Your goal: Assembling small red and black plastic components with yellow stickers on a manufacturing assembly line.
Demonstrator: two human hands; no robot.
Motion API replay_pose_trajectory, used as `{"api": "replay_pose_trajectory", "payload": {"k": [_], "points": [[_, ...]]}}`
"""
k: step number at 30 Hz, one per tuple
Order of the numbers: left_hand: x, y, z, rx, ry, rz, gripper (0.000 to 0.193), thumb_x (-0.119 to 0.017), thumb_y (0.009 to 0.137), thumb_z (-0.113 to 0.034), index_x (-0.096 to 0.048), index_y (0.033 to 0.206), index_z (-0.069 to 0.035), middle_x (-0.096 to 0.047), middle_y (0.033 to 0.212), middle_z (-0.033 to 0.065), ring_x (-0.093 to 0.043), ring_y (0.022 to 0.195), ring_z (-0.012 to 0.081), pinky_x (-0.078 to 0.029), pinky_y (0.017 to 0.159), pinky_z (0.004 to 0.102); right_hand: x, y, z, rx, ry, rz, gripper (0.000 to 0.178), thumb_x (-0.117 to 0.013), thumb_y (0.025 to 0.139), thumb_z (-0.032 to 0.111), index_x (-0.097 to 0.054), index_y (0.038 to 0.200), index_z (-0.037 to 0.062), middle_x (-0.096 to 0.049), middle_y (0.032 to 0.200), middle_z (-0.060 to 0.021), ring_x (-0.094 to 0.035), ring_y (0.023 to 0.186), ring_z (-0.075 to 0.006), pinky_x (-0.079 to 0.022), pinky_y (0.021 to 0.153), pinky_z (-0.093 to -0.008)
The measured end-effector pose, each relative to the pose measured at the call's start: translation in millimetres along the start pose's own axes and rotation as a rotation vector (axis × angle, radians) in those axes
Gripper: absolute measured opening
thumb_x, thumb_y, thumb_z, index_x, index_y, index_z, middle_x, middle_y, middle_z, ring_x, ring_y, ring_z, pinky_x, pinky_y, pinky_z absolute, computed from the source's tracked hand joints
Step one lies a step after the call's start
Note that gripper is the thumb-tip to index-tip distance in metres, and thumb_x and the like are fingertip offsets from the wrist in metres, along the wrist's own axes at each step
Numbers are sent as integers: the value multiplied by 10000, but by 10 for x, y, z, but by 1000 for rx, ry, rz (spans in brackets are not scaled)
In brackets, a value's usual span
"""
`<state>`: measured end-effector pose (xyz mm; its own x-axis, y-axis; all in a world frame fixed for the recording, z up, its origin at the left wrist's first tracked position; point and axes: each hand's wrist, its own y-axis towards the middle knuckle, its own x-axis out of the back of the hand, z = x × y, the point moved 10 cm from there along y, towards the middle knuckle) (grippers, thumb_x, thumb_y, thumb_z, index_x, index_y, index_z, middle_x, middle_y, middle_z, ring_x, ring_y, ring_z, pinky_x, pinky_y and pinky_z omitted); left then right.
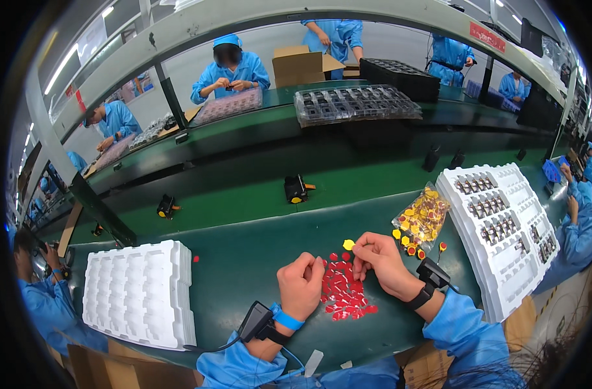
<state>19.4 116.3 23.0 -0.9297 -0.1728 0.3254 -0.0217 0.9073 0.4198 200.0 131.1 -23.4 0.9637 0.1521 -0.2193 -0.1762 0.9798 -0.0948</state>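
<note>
Yellow, the tab (348,244) is pinched by its edge in the grip of the right hand (381,262), beside the red discs (340,299) on the table (244,266), best kept light, while the left hand (300,285) presses its fingers together, contents impossible to tell.

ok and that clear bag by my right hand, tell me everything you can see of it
The bag looks like thin, clear, shiny plastic, crinkled and catching glare. It holds many small yellow and red pieces. It lies at a slant on the dark green tabletop, beyond the right hand and left of the stacked white trays; whether it touches them is hard to tell. Similar loose pieces lie along its near-left side. Neither hand touches it, and its opening can't be made out.
</note>
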Motion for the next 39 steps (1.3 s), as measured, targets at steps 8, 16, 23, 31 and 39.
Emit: {"api": "replay_pose_trajectory", "payload": {"k": [8,16,23,31,39], "points": [[36,25,-38,-20,15,10,228,-647,889,-78,-534,706,1,-453,514,115,-442,434,177,-345,455,348,-28,49,28,3,28,-35,102,-576,957,78,-574,871,23,-624,650,-71,-626,548,-156,-486,496,-247],[-144,-37,3,-55,-51,26,193,-640,901,-108,-570,762,6,-490,543,130,-457,458,182,-373,474,336,111,-60,75,53,14,-97,108,-566,937,61,-570,835,24,-609,610,-68,-616,499,-160,-470,439,-240],[-37,-54,9,-80,-85,17,193,-642,901,-109,-567,756,-6,-492,541,132,-481,446,216,-377,468,350,-37,-30,32,27,-24,-64,108,-566,938,76,-583,845,23,-610,607,-73,-616,501,-169,-477,457,-247],[-115,-46,17,-24,30,96,192,-634,886,-138,-545,751,-34,-552,591,157,-580,528,337,-425,496,428,60,-20,77,42,6,-66,109,-569,952,73,-597,864,14,-623,625,-74,-623,531,-167,-477,475,-249],[-57,-105,-82,-119,61,58,161,-646,859,-114,-566,744,-35,-570,610,160,-607,560,351,-459,520,425,-21,7,-16,-1,8,-45,88,-584,958,88,-593,893,30,-620,648,-67,-639,576,-171,-484,511,-264]]}}
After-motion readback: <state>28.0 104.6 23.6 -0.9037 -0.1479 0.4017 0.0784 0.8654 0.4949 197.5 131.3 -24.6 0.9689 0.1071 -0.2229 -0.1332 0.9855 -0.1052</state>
